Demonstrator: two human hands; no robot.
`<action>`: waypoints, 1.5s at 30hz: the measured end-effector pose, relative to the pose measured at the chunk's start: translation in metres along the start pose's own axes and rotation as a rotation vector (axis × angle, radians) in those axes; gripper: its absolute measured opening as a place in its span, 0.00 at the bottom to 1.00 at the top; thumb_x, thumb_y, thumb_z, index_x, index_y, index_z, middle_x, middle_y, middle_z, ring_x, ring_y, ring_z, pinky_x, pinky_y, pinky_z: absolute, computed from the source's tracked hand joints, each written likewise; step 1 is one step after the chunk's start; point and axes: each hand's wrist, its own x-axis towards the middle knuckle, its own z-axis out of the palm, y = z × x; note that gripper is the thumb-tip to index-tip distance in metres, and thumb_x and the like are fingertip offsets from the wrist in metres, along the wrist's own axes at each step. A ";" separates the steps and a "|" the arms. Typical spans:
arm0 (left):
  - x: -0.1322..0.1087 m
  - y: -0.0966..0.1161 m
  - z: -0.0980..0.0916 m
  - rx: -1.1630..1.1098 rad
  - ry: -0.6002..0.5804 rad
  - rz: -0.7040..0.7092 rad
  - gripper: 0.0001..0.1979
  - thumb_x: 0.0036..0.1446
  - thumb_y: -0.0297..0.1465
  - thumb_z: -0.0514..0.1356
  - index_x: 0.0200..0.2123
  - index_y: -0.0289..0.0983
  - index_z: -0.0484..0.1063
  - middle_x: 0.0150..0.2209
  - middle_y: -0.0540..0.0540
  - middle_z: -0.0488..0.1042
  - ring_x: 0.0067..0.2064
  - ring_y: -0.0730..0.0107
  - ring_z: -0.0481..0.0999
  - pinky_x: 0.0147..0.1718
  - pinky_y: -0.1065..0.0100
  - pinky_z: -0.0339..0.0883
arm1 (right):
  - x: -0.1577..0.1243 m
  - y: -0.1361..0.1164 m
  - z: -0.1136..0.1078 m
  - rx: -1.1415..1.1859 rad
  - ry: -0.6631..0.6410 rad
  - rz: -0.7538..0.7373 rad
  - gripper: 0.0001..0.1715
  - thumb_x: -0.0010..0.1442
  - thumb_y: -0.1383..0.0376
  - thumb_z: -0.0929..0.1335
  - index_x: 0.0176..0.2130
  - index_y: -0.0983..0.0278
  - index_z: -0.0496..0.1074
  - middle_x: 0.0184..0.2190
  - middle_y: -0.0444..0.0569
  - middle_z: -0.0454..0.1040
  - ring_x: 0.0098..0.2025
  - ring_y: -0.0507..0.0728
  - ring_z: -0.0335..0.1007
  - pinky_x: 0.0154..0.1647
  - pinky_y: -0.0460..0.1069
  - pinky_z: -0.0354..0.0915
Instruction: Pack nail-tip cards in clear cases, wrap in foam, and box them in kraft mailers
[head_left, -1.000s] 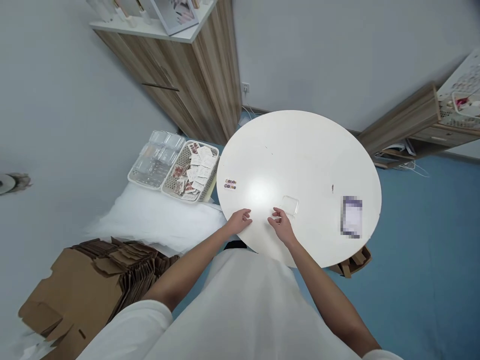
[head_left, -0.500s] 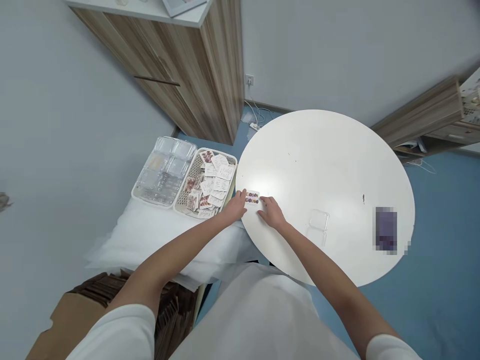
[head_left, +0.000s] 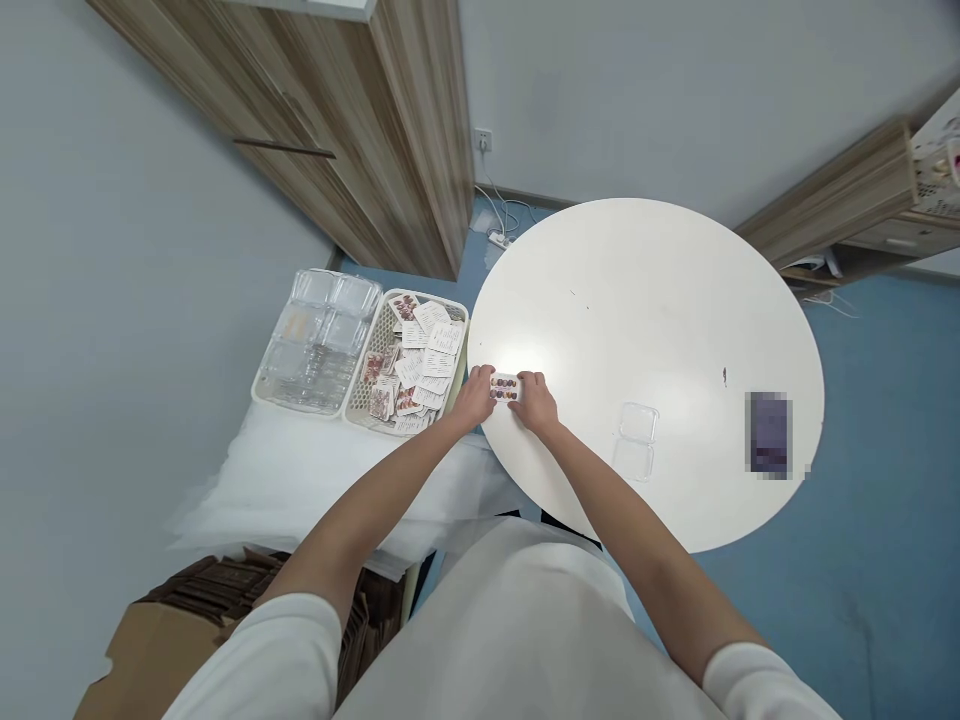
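A small white card [head_left: 504,387] with rows of purple and red press-on nails lies at the left edge of the round white table [head_left: 645,300]. My left hand [head_left: 474,396] pinches its left end and my right hand [head_left: 535,400] pinches its right end. To the right, a clear plastic clamshell case [head_left: 636,440] lies open on the table, apart from both hands.
Left of the table, a beige basket [head_left: 409,365] holds several nail cards, next to a tray of clear cases [head_left: 315,335] on a white padded surface. A dark phone [head_left: 769,432] lies at the table's right. Cardboard sheets [head_left: 195,620] are stacked lower left.
Both hands left the clear case and moved left across the table to the nail card; they now grip it at both ends. The view shifted left.
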 end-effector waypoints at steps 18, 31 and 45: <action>-0.053 0.087 0.058 -0.136 -0.067 0.379 0.35 0.47 0.24 0.58 0.57 0.38 0.48 0.43 0.43 0.63 0.37 0.66 0.67 0.38 0.62 0.65 | -0.111 0.101 -0.048 0.383 0.155 -0.107 0.34 0.49 0.70 0.64 0.56 0.60 0.52 0.43 0.50 0.63 0.43 0.56 0.63 0.46 0.55 0.62; -0.074 0.175 0.144 -0.170 -0.138 0.345 0.33 0.46 0.26 0.59 0.56 0.38 0.51 0.47 0.42 0.65 0.44 0.61 0.68 0.43 0.60 0.63 | -0.172 0.210 -0.077 0.348 0.156 -0.048 0.35 0.49 0.69 0.65 0.56 0.61 0.53 0.43 0.50 0.64 0.43 0.57 0.64 0.46 0.54 0.63; -0.047 0.171 0.156 -0.052 -0.174 0.221 0.37 0.38 0.27 0.66 0.53 0.39 0.58 0.48 0.42 0.60 0.49 0.58 0.64 0.47 0.61 0.60 | -0.144 0.225 -0.076 0.206 0.063 -0.034 0.34 0.45 0.68 0.67 0.52 0.63 0.56 0.47 0.52 0.61 0.52 0.60 0.56 0.49 0.53 0.59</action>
